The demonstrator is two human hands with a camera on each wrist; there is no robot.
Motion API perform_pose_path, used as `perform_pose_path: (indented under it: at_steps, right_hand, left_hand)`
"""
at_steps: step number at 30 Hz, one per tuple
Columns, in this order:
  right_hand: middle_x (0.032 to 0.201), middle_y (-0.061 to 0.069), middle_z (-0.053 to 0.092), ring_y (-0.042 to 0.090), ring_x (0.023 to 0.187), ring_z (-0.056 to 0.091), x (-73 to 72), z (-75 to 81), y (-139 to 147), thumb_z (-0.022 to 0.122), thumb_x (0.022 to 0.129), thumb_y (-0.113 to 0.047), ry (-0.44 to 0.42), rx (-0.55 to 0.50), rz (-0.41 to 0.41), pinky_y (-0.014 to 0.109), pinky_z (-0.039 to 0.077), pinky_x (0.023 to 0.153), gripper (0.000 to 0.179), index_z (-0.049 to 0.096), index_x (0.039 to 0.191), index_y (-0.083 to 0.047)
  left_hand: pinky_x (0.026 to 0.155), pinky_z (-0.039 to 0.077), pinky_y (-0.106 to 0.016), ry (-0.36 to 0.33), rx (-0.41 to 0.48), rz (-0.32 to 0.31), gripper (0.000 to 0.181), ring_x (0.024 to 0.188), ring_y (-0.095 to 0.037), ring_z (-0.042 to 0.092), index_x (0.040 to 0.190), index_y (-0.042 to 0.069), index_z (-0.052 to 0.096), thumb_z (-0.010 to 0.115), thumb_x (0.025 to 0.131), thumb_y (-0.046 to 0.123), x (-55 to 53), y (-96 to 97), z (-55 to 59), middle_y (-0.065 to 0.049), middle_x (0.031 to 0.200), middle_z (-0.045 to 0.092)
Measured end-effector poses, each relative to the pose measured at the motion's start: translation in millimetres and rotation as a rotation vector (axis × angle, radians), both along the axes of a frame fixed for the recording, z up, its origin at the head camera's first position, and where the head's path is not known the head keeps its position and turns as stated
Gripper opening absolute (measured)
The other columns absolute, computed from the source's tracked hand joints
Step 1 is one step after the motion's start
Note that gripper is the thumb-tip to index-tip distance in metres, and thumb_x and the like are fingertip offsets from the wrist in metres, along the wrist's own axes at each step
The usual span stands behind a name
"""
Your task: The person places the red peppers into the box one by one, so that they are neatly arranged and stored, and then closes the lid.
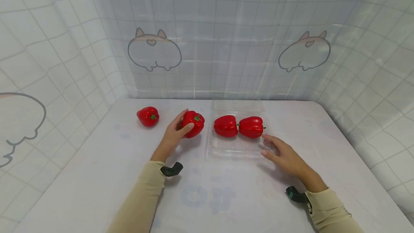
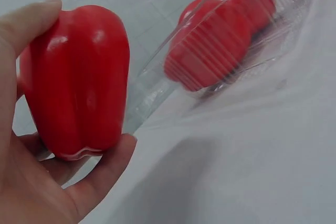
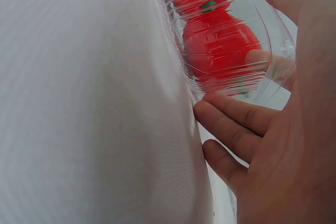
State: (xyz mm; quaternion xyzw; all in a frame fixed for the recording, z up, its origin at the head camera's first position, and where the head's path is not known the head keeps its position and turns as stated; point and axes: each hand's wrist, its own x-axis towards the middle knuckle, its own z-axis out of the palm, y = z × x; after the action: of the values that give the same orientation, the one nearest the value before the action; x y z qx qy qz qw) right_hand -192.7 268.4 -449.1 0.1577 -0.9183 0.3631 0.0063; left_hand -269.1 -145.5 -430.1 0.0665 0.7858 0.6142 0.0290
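Note:
A red bell pepper (image 1: 191,127) with a green stem is gripped in my left hand (image 1: 174,136), thumb on the near side and fingers round the far side. In the left wrist view the held pepper (image 2: 84,82) stands lengthwise between thumb and fingertips. To its right, a clear plastic container (image 1: 223,146) holds two more red peppers, a left one (image 1: 225,126) and a right one (image 1: 251,127), lying end to end. My right hand (image 1: 286,157) rests at the container's right side, fingers loosely extended. In the right wrist view, one fingertip (image 3: 257,57) shows through the clear plastic beside the right pepper.
Another red pepper (image 1: 148,116) lies on the white-covered table (image 1: 97,175) at the back left. The container's clear lid (image 1: 237,105) stands open at the back. Tiled-pattern sheets (image 1: 226,46) with cartoon animals enclose the table's back and sides.

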Motion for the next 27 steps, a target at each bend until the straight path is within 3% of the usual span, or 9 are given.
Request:
perform_pose_path:
  at_steps: [6,18,22,27]
  right_hand:
    - [0.148,0.014,0.05,0.036,0.137,0.045,-0.6,0.2,0,0.064,0.096,-0.046,0.004,0.004,0.003,0.06,0.034,0.109,0.069,0.04,0.152,-0.014]
    - [0.147,0.014,0.051,0.037,0.137,0.044,-1.1,-2.0,1,0.064,0.096,-0.045,0.002,0.011,-0.004,0.061,0.034,0.109,0.068,0.04,0.152,-0.014]
    - [0.147,0.014,0.051,0.037,0.138,0.044,-1.7,-2.4,2,0.065,0.096,-0.044,0.003,0.007,-0.004,0.062,0.033,0.109,0.068,0.04,0.152,-0.015]
    - [0.147,0.013,0.05,0.035,0.137,0.044,-2.3,-1.0,1,0.066,0.095,-0.045,-0.009,0.0,-0.003,0.06,0.035,0.109,0.069,0.04,0.152,-0.016]
  left_hand:
    - [0.096,0.052,-0.048,0.049,-0.031,-0.06,0.073,0.135,-0.031,0.043,0.153,0.036,0.038,0.073,0.09,0.046,2.7,11.3,1.7,-0.007,0.149,0.044]
    - [0.092,0.054,-0.046,0.063,-0.029,-0.073,0.072,0.132,-0.026,0.045,0.148,0.033,0.045,0.078,0.085,0.045,6.0,20.2,0.0,0.0,0.142,0.051]
    - [0.093,0.054,-0.047,0.059,-0.033,-0.052,0.074,0.134,-0.026,0.043,0.149,0.031,0.043,0.079,0.085,0.042,6.7,22.0,1.2,-0.001,0.144,0.049]
    - [0.093,0.054,-0.048,0.087,-0.039,0.034,0.077,0.134,-0.026,0.041,0.15,0.031,0.041,0.08,0.084,0.039,8.0,27.5,4.8,-0.001,0.147,0.047]
